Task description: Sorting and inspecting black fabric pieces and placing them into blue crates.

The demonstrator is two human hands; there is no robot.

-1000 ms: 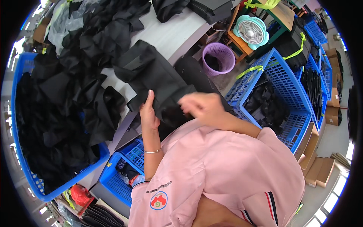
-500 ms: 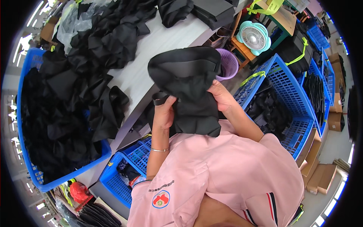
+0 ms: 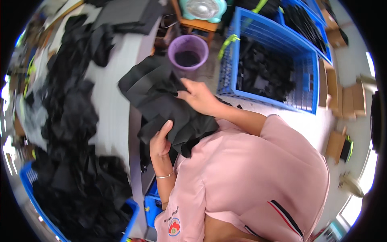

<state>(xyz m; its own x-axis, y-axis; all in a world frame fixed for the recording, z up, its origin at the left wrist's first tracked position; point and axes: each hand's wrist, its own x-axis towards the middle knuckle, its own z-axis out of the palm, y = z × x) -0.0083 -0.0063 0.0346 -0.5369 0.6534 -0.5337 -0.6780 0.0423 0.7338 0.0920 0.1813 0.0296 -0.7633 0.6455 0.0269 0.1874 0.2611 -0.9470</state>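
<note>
- Left hand (image 3: 160, 142) grasping the black cloth (image 3: 165, 107) by its lower edge.
- Right hand (image 3: 198, 97) gripping the cloth higher up.
- Purple bin (image 3: 188, 51) just beyond the cloth.

purple bin (image 3: 188, 51), blue crate (image 3: 306, 60), fan (image 3: 202, 8)

Left hand (image 3: 160, 142) fingertips hidden behind black cloth (image 3: 169, 109) — left cloth piles (image 3: 68, 121) blurred.

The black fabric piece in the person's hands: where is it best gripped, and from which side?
Probably at its edges. The black fabric piece hangs limp and folded between the left hand, at its lower edge, and the right hand, on its upper right. Coming from the person's side, thumb over cloth, suits such floppy material.
</note>
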